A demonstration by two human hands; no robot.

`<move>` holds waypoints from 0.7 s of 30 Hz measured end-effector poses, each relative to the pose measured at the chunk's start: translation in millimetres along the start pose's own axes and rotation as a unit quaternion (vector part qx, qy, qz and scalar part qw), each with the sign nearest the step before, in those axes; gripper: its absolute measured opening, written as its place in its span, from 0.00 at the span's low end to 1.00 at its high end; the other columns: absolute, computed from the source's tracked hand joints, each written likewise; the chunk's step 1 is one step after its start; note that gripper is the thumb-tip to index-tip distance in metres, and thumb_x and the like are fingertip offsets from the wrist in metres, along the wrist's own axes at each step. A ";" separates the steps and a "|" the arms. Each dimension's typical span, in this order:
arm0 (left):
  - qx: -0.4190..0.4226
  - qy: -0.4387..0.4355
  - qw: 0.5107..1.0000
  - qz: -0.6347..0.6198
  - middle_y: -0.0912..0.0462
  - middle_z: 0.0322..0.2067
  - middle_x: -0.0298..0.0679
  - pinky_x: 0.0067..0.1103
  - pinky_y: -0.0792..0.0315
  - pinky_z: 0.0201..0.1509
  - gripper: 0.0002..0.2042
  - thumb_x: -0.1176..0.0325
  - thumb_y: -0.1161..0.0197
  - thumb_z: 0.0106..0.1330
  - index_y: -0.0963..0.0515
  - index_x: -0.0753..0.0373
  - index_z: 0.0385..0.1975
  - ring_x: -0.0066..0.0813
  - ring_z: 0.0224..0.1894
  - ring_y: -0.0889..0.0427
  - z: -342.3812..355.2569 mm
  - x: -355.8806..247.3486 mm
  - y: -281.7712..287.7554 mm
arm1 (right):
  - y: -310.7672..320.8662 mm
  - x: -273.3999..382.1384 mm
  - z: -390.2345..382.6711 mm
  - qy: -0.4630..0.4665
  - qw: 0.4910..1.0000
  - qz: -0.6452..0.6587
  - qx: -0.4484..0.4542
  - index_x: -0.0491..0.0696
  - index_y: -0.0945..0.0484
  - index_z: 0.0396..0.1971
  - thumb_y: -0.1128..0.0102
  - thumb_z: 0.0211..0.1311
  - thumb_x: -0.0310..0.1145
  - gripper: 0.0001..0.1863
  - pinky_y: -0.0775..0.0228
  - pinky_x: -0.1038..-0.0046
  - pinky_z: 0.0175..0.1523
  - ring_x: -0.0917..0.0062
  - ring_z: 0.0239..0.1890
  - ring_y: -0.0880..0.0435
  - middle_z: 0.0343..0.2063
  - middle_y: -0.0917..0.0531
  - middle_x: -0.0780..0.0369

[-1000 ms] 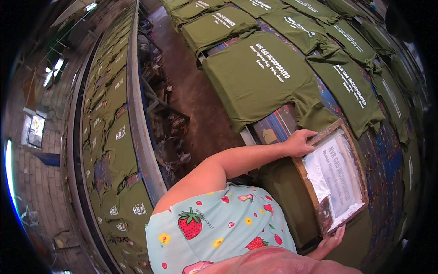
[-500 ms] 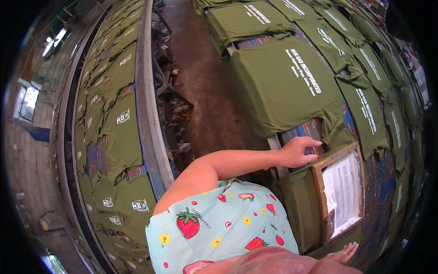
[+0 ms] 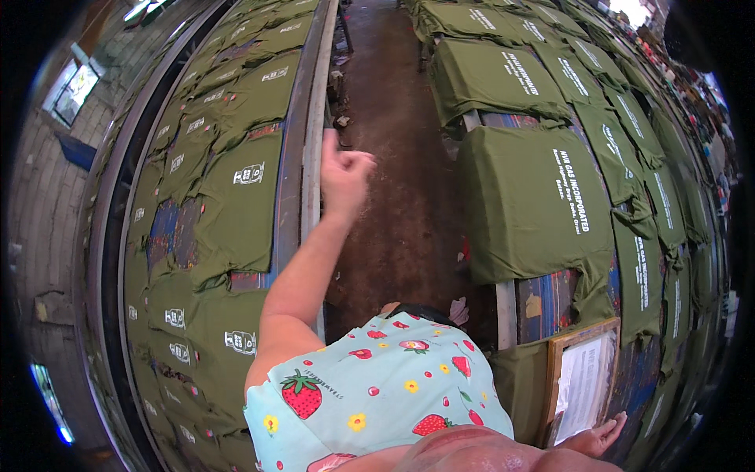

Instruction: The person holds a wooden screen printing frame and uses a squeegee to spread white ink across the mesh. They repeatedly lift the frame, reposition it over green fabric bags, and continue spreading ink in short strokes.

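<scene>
My left hand (image 3: 344,175) is over the aisle beside the metal rail of the left table, slightly blurred, one finger stretched and the thumb apart. Nothing is in it. Low at the right, my right hand (image 3: 601,437) lies beside the lower corner of a wooden-framed printing screen (image 3: 583,377), fingers extended and palm partly showing; whether it touches the frame I cannot tell. The screen, with a white, lettered mesh, rests on a green shirt (image 3: 521,379) on the right table. Just beyond it, another green shirt (image 3: 523,208) with white printing is spread flat.
Rows of printed green shirts (image 3: 240,189) cover the long table at the left, edged by a metal rail (image 3: 313,118). A brown floor aisle (image 3: 393,173) runs between the tables. Paint-stained tabletop (image 3: 543,303) shows between shirts at the right. A grey block wall (image 3: 47,212) stands far left.
My left hand has swung left from near the screen frame to the left table's rail. The view has shifted left. My right hand now appears closer to the screen's lower corner.
</scene>
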State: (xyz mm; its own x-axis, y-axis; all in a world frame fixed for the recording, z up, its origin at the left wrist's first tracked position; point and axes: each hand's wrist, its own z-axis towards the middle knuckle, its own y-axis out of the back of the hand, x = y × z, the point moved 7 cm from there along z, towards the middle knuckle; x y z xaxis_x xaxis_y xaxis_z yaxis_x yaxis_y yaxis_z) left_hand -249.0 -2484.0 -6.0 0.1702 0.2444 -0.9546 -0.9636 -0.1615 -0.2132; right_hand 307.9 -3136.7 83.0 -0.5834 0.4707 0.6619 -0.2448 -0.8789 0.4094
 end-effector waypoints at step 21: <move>0.003 0.090 0.982 -0.166 0.12 0.39 0.39 0.25 0.13 0.44 0.22 0.77 0.33 0.77 0.24 0.72 0.69 0.25 0.36 0.13 48.7 36.6 -74.7 | 15.6 95.9 -40.4 0.177 0.979 -0.103 -0.028 0.34 0.25 0.71 0.57 0.83 0.18 0.23 0.26 0.60 0.76 0.61 0.68 0.16 0.70 0.20 0.48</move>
State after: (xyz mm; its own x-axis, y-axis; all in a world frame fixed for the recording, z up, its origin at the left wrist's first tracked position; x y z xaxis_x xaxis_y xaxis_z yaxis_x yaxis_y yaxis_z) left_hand -180.8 -2416.4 -14.8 0.5076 0.1089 -0.8547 -0.8504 -0.0958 -0.5173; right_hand 216.9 -3108.5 127.5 -0.7462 0.5907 0.3071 -0.4213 -0.7761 0.4691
